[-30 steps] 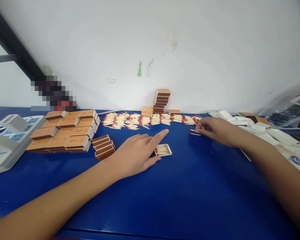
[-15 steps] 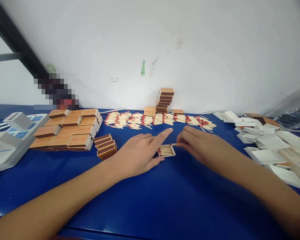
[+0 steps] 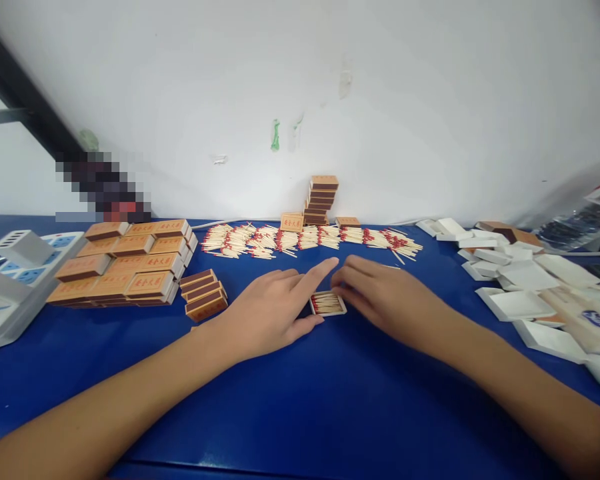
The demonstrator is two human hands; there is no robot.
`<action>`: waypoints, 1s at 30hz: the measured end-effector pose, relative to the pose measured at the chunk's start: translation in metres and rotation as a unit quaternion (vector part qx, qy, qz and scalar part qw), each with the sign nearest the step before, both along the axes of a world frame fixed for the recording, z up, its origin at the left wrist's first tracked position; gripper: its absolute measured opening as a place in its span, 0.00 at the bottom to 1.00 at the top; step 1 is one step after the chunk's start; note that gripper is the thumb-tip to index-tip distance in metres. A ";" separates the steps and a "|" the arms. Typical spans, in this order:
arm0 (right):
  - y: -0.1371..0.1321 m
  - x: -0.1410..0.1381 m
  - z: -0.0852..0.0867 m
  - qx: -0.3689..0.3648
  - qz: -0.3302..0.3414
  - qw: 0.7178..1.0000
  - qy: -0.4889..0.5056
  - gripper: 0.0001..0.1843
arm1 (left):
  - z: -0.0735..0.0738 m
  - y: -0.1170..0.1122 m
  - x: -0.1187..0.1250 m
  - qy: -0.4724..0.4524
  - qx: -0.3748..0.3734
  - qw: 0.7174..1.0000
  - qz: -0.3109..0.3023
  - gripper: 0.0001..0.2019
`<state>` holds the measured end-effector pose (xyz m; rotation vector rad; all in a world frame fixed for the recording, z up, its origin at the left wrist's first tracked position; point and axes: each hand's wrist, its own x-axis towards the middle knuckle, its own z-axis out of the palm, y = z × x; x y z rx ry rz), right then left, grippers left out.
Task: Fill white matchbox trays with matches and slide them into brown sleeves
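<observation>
A small white matchbox tray (image 3: 344, 311) filled with red-headed matches (image 3: 329, 304) lies on the blue table. My left hand (image 3: 275, 312) grips its left end, thumb at the near side, with the index finger stretched out above. At the tray's far right corner, my right hand (image 3: 375, 287) has its fingers closed in a pinch. Whatever is between those fingertips is hidden. Beyond both hands runs a long row of loose matches (image 3: 310, 237). Left of my left hand stand several brown-sided matchboxes (image 3: 203, 295) in a short row.
Stacked matchboxes (image 3: 140, 267) fill the left, beside a white power strip (image 3: 40, 280). A tall matchbox pile (image 3: 323, 200) leans near the wall. Empty white trays (image 3: 517, 303) and a tissue pack (image 3: 587, 313) lie at the right.
My right hand has moved left to the tray; the match seen in its pinch no longer shows there. My left hand keeps its place at the tray. The view has shifted slightly.
</observation>
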<state>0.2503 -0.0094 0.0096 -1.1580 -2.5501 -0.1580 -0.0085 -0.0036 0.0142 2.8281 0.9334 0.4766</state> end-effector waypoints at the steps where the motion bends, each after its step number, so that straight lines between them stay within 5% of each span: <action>1: 0.006 0.011 0.002 -0.007 -0.022 1.000 0.012 0.11 | 0.000 0.000 0.000 0.003 -0.005 1.000 0.005 0.42; 5: 0.034 0.064 0.007 -0.057 -0.164 0.985 0.000 0.11 | 0.001 0.000 -0.001 0.016 -0.015 1.000 0.018 0.41; 10: 0.052 0.096 0.009 -0.228 -0.206 0.952 0.009 0.15 | 0.004 0.000 -0.001 0.028 -0.001 0.999 0.019 0.39; 21: 0.062 0.096 -0.004 -0.133 -0.357 0.924 -0.024 0.15 | 0.003 0.000 -0.001 0.038 0.016 0.999 0.018 0.40; 26: 0.059 0.089 0.000 -0.175 -0.396 0.901 -0.023 0.17 | 0.006 -0.001 -0.001 0.050 0.016 0.998 0.014 0.40; 30: 0.056 0.088 0.003 -0.197 -0.365 0.909 -0.026 0.18 | 0.005 0.000 -0.001 0.049 0.020 0.998 0.016 0.40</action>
